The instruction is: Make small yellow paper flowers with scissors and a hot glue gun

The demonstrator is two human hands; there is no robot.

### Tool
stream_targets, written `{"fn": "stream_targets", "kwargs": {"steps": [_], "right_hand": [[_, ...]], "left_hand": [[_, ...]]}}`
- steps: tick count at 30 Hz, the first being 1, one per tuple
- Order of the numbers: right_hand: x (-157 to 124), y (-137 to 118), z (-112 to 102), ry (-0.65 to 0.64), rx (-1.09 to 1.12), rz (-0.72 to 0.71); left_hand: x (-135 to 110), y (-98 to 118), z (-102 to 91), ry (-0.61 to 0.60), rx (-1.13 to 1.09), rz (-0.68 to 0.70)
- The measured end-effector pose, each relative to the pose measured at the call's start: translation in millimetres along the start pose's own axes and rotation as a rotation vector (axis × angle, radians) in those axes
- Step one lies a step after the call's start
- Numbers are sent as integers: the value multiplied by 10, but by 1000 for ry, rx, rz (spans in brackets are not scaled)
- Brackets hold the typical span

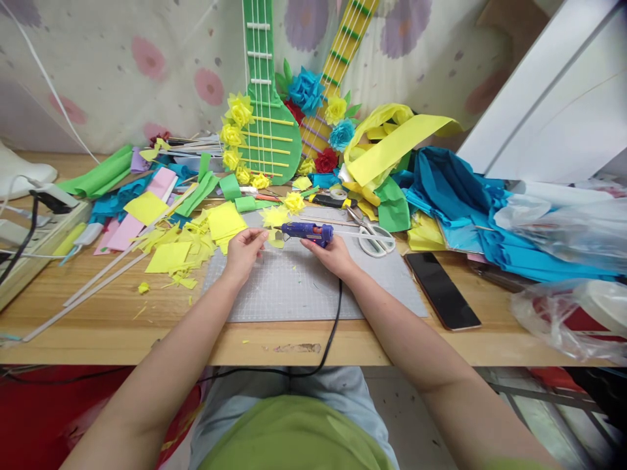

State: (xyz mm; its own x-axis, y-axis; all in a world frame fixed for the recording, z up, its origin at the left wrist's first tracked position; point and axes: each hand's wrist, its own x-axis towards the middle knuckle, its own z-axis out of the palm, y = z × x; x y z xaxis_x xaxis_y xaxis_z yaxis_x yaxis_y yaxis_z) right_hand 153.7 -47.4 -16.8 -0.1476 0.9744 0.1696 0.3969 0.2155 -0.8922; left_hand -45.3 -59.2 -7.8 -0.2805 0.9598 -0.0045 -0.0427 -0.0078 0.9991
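Note:
My right hand (336,254) grips a blue hot glue gun (306,230), its nozzle pointing left and its black cord dropping over the table edge. Pinched closed, my left hand (245,253) holds a small yellow paper petal (275,239) by the nozzle tip. Both hands are above a grey cutting mat (274,294). Just behind the glue gun are a yellow paper flower (294,202) and a loose yellow piece (274,215). White-handled scissors (376,243) lie on the mat to the right of my right hand.
A green paper lute shape (272,147) and a yellow one (318,134) lean at the back with paper flowers. Yellow paper squares (169,257) and scraps lie left. Blue crepe paper (445,189), a phone (442,290) and a plastic bag (573,316) are right.

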Motion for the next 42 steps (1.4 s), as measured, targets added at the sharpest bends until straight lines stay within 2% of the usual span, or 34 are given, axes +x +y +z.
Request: {"fn": "stream_targets", "kwargs": {"steps": [5, 9, 12, 16, 21, 26, 29, 35, 42], "right_hand": [[39, 24, -51, 121, 122, 132], [82, 60, -109, 191, 185, 209], [118, 119, -136, 212, 223, 207], [145, 164, -158, 231, 237, 216], [151, 139, -177, 229, 220, 224], [151, 126, -180, 217, 239, 250], [148, 124, -187, 214, 269, 261], [157, 148, -199, 205, 280, 268], [157, 153, -199, 200, 275, 258]], "left_hand": [[-12, 6, -12, -14, -45, 17], [49, 37, -32, 31, 35, 90], [123, 151, -13, 64, 212, 230], [221, 356, 64, 61, 602, 397], [345, 405, 176, -49, 922, 578], [441, 314, 263, -218, 1101, 730], [478, 287, 299, -280, 1186, 805], [496, 268, 341, -349, 1398, 856], [454, 266, 397, -337, 1411, 791]]}}
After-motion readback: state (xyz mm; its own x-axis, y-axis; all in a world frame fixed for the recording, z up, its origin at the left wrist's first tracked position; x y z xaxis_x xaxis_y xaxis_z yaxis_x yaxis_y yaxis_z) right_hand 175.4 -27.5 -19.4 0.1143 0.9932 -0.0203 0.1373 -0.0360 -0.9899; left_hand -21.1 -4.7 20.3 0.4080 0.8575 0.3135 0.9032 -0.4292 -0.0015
